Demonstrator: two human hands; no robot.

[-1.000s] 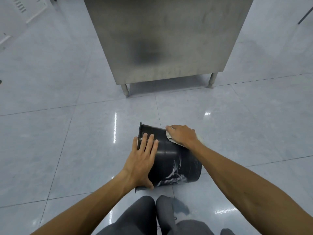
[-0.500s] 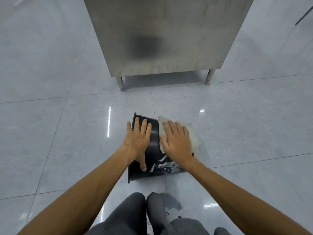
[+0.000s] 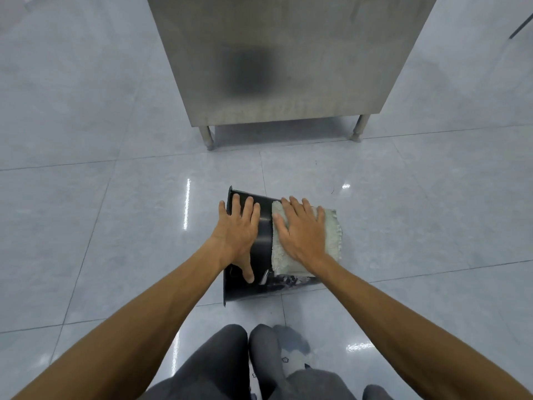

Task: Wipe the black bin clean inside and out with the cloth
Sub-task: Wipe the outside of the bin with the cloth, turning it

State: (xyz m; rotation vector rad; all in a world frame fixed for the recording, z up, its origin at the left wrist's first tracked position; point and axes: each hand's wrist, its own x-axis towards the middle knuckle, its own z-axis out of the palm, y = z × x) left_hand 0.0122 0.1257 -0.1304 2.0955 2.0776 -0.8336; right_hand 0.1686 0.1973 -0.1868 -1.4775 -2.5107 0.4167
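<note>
The black bin [image 3: 264, 241] lies on its side on the tiled floor in front of my knees, its open rim facing left. My left hand [image 3: 238, 230] rests flat on the bin's upper side near the rim, fingers spread, thumb pointing down. A pale grey-green cloth [image 3: 331, 235] is draped over the right half of the bin. My right hand [image 3: 298, 230] presses flat on the cloth, fingers apart. White smears show on the bin's near lower side. The bin's inside is hidden.
A stainless steel cabinet [image 3: 288, 59] on short legs stands just beyond the bin. Glossy grey floor tiles [image 3: 115, 226] stretch to both sides. My knees [image 3: 248, 362] in dark trousers are at the bottom edge.
My right hand went from gripping a bunched cloth at the bin's far edge to lying flat on the spread cloth over the bin's side. The left hand has stayed on the bin near the rim.
</note>
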